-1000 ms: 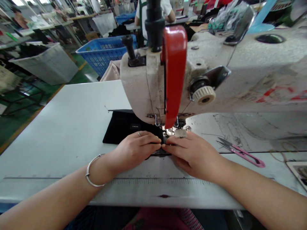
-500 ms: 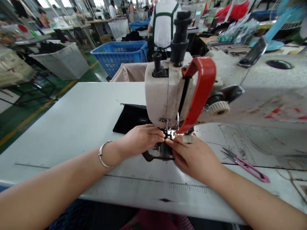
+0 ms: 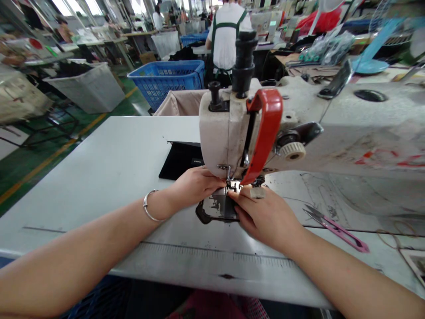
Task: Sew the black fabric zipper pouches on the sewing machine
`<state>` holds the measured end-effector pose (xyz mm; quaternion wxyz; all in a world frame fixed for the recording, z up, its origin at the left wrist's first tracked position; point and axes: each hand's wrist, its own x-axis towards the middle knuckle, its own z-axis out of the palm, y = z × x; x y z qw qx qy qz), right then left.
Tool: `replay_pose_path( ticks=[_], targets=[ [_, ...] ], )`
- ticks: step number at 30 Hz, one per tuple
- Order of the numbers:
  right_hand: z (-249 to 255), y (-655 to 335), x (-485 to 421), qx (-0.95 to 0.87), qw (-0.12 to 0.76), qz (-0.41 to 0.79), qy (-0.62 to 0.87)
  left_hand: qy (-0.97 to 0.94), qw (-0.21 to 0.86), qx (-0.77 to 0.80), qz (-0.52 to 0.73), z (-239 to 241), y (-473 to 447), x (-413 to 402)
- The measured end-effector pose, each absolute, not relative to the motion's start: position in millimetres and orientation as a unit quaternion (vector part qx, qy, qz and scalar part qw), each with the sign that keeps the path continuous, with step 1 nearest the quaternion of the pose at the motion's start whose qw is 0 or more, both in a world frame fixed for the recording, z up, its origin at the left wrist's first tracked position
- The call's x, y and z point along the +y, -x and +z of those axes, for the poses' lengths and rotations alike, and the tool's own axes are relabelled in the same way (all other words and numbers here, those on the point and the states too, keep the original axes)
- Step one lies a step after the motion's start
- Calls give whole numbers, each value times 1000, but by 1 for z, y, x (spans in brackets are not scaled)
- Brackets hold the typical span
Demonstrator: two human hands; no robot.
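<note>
Beside the presser foot of a white sewing machine [image 3: 215, 137], my left hand [image 3: 194, 186] keeps its fingers together at the near right edge of a black fabric piece [image 3: 181, 157] with a small label. That piece lies flat on the table, partly hidden behind the machine head. My right hand [image 3: 267, 217] is closed just right of the needle area, thumb and fingertips close together; whatever it pinches is hidden. A pale wrap is around one of its fingers. Below the fingertips shows the metal needle plate [image 3: 215, 206]. A red guard [image 3: 267, 133] curves down above my right hand.
Pink-handled thread snips [image 3: 341, 230] lie right of my right hand. A ruler scale [image 3: 206, 251] runs along the table's [image 3: 109, 177] front. Beyond the table stand a blue basket [image 3: 166, 75] and a beige cloth-lined bin [image 3: 175, 103]. A person [image 3: 229, 40] works farther back.
My left fingers have drawn slightly away from the right ones, baring more of the needle plate. The black fabric has shifted slightly. The whole view has moved a little.
</note>
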<state>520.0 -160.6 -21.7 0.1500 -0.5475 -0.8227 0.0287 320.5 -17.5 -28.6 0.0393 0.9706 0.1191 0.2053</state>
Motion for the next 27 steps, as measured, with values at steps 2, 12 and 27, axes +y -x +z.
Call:
replay_pose_path(
  ticks=[2, 12, 27],
  targets=[
    [-21, -520, -160, -822, 156, 34, 547, -970, 43, 118, 206, -30, -320, -18],
    [-24, -520, -162, -823, 166, 20, 543, -968, 34, 136, 208, -34, -322, -18],
    [-30, -522, -168, -833, 183, -10, 522, -996, 15, 91, 10, 19, -319, -55]
  ],
)
